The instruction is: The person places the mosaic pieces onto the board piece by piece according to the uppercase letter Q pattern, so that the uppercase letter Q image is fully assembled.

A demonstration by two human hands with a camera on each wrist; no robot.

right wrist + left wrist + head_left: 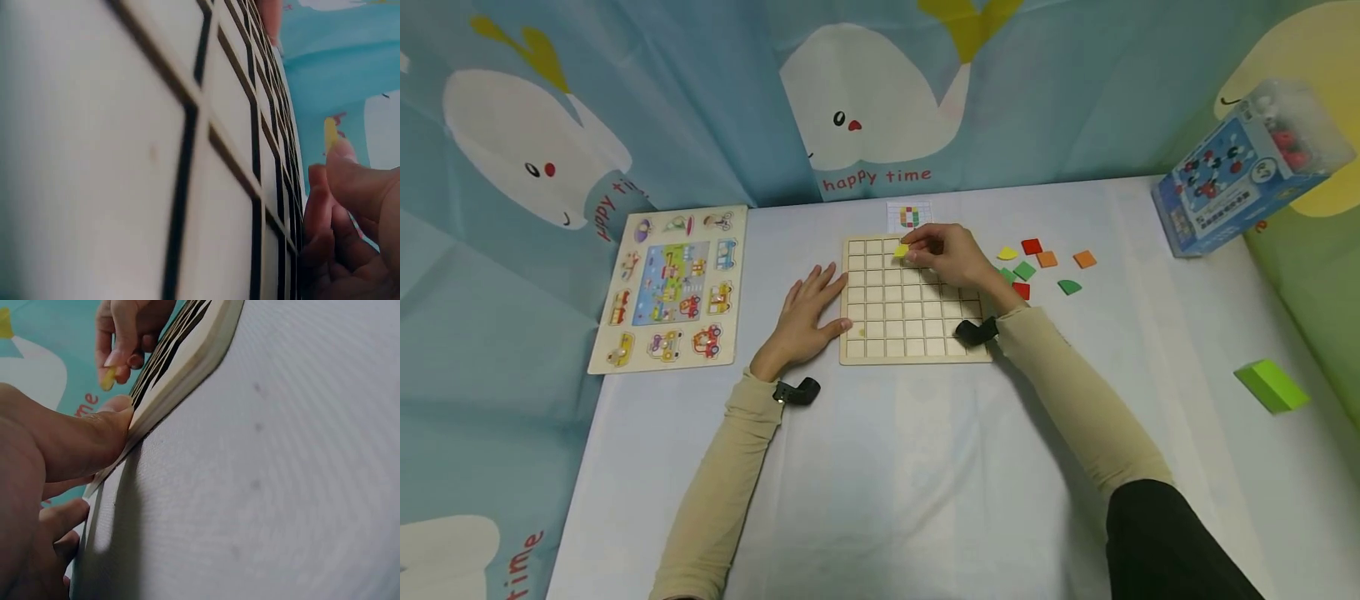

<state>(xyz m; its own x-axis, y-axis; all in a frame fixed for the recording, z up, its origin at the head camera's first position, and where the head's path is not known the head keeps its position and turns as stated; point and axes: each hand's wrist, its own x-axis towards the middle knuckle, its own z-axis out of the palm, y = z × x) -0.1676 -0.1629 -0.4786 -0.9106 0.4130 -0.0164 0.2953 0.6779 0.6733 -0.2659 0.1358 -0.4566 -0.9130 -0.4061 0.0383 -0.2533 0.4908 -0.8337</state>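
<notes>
My right hand [951, 254] pinches a small yellow tile [901, 251] between thumb and fingers, over the top rows of a wooden grid board [876, 343]. In the right wrist view the tile [330, 132] stands up from the thumb tip. My left hand [807, 312] lies with spread fingers at the board's left side. Its thumb [94, 440] rests on the board's edge in the left wrist view. Behind the board lies a small printed card [909, 217] with a coloured block pattern. The board's squares that show hold no tiles.
Right of the board lie several loose tiles, among them an orange square [1084, 259] and a green quarter-round [1070, 287]. A wooden vehicle puzzle [727, 325] lies at the left. A blue box [1217, 187] stands at the back right, with a green block [1272, 386] nearer.
</notes>
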